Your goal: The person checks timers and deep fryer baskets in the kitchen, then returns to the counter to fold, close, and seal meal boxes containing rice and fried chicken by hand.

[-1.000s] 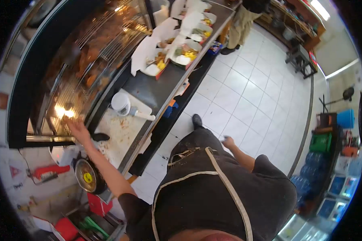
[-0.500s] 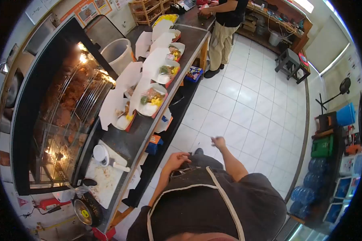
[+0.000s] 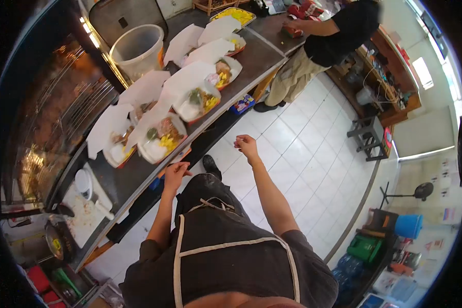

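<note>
My left hand hangs beside the counter edge, near the closest food boxes, its fingers loosely stretched and nothing seen in them. My right hand is out over the floor with loosely bent fingers, touching nothing. On the counter stand several white food boxes with raised lids. The nearest box holds meat, yellow pieces, something green and a white mound. Another box sits to its left, and a third box is farther along.
A lit glass food cabinet stands at the left, with a plastic bucket behind the boxes. A white cutting board lies near me. Another person works at the far counter end. A grey stool stands on the tiled floor.
My view has swung and moved nearer the boxes. My left hand has come closer to the counter edge; my right arm reaches farther forward. The other person now appears nearer.
</note>
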{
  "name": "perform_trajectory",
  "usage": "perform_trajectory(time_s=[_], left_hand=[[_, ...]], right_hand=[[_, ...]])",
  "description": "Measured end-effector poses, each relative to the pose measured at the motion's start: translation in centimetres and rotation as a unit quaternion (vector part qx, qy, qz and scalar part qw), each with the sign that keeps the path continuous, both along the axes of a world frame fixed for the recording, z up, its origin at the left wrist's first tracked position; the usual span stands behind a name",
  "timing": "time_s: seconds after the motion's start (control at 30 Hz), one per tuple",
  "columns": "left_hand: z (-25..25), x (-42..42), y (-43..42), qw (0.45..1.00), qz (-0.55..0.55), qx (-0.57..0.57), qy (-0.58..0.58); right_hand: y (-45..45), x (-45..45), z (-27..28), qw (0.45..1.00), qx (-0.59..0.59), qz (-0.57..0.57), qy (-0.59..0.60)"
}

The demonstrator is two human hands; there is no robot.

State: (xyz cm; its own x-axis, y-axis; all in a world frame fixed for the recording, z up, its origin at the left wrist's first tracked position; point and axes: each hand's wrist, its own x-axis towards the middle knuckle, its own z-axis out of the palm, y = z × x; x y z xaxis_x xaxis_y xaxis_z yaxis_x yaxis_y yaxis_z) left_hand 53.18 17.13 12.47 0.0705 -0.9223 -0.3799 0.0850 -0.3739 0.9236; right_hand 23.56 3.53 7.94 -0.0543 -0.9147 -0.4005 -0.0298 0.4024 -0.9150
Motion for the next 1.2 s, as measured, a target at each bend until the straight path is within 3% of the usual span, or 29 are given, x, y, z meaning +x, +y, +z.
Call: perform_trajectory(time_s=[0.1, 0.13, 0.17, 0.2, 0.27, 0.37, 0.43, 0.47, 0.53, 0.6, 0.67, 0.73, 0.8, 0.83, 0.87, 0.9, 0.97, 1.0, 1.07, 1.1, 1.17, 1.2], left_hand=[[-0.4, -3.0, -5.5, 0.998, 0.008, 0.067, -0.007], [-0.5, -4.7, -7.7, 0.998, 0.008, 0.069, 0.003], [-0.7, -6.2, -9.8, 0.999, 0.010, 0.026, 0.047], [-0.9, -7.4, -12.2, 0.996, 0.015, -0.021, 0.087], [-0.7, -9.6, -17.4, 0.994, -0.019, -0.083, 0.071], [2.8, -12.3, -24.7, 0.991, -0.050, -0.114, 0.042], [5.5, -14.0, -28.8, 0.990, -0.021, -0.112, 0.077], [5.9, -14.6, -30.1, 0.986, -0.002, -0.118, 0.122], [5.6, -15.5, -32.9, 0.986, 0.038, -0.118, 0.108], [4.9, -16.1, -35.3, 0.985, 0.083, -0.121, 0.092], [4.1, -17.1, -37.0, 0.967, 0.184, -0.173, -0.013], [5.1, -18.4, -39.6, 0.955, 0.247, -0.162, -0.031], [6.7, -19.8, -41.9, 0.832, 0.362, -0.188, -0.376], [8.0, -20.5, -43.5, 0.796, 0.368, -0.211, -0.433], [9.4, -20.9, -45.9, 0.753, 0.372, -0.239, -0.487], [9.2, -20.4, -47.8, 0.750, 0.377, -0.230, -0.492], [8.7, -18.3, -49.8, 0.743, 0.256, -0.169, -0.595], [8.1, -17.2, -49.9, 0.741, 0.261, -0.157, -0.599], [7.2, -15.2, -49.3, 0.933, 0.143, -0.006, -0.330], [8.2, -15.7, -48.8, 0.923, 0.139, -0.009, -0.359], [6.7, -16.1, -47.9, 0.923, 0.170, 0.011, -0.346], [5.4, -16.2, -47.2, 0.922, 0.203, 0.028, -0.329]], right_hand=[[-9.3, -1.2, 0.6, 0.998, -0.025, 0.056, 0.035], [-12.4, -1.8, 0.3, 0.985, -0.072, 0.094, 0.126], [-15.0, -2.4, -0.3, 0.961, -0.115, 0.133, 0.211], [-17.9, -2.5, -0.5, 0.960, -0.113, 0.139, 0.214], [-23.8, -2.1, -0.7, 0.885, -0.277, 0.112, 0.357], [-28.8, 0.3, 4.0, 0.873, -0.325, 0.059, 0.358], [-32.0, 1.6, 4.7, 0.799, -0.360, -0.013, 0.481], [-33.2, 1.6, 4.7, 0.806, -0.358, 0.004, 0.471], [-36.7, 0.7, 4.7, 0.883, -0.117, 0.157, 0.427], [-39.4, -1.4, 3.6, 0.880, -0.217, 0.176, 0.383], [-42.1, -4.8, 1.5, 0.858, -0.268, 0.165, 0.406], [-45.2, -8.6, 1.0, 0.865, -0.260, 0.192, 0.384], [-46.4, -12.1, 2.3, 0.861, -0.195, 0.263, 0.390], [-46.8, -13.3, 2.7, 0.861, -0.183, 0.278, 0.385], [-47.8, -14.1, 3.2, 0.869, -0.271, 0.254, 0.327], [-49.1, -14.5, 4.1, 0.865, -0.362, 0.225, 0.263], [-51.9, -12.5, 7.8, 0.904, -0.360, 0.135, 0.186], [-53.3, -11.8, 9.5, 0.905, -0.356, 0.147, 0.181], [-56.5, -10.0, 11.7, 0.789, -0.500, 0.284, 0.216], [-57.5, -9.7, 10.7, 0.791, -0.497, 0.289, 0.210], [-59.9, -9.6, 8.0, 0.791, -0.257, 0.545, 0.109], [-60.5, -10.0, 7.2, 0.784, -0.262, 0.554, 0.102]])
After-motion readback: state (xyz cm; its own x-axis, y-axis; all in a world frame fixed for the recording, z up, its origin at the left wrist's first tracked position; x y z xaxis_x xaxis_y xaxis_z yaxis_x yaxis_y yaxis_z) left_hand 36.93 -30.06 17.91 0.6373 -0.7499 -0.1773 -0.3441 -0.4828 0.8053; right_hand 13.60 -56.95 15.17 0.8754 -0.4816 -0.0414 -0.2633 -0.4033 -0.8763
